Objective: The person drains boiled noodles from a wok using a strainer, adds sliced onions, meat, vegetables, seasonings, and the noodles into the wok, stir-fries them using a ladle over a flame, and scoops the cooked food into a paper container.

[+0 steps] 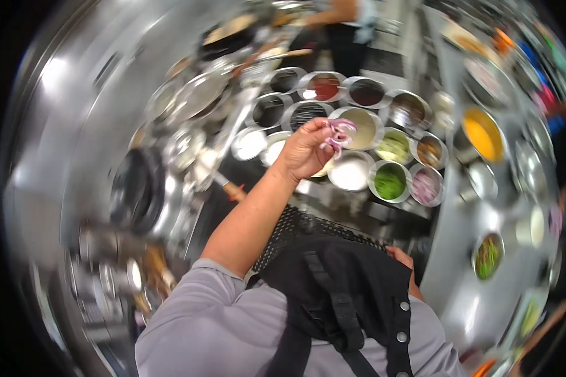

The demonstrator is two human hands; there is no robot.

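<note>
My left hand (308,147) is raised over the rows of round containers, its fingers pinched on sliced red onion (339,135), some of which hangs out past the fingertips. Beneath it are a white-filled container (349,171) and one with a pale cream content (358,129). To the right stand containers of chopped greens (390,181) and red onion pieces (426,186). My right hand (401,257) is low beside the black apron (333,283), mostly hidden behind it, so its grip is unclear.
Pans (135,188) and a wooden-handled utensil (233,190) lie on the left. A steel counter (453,283) on the right holds an orange-filled container (482,134) and a bowl of green pieces (488,256). Another person (352,38) stands beyond the containers; a co-worker's forearm (547,327) shows lower right.
</note>
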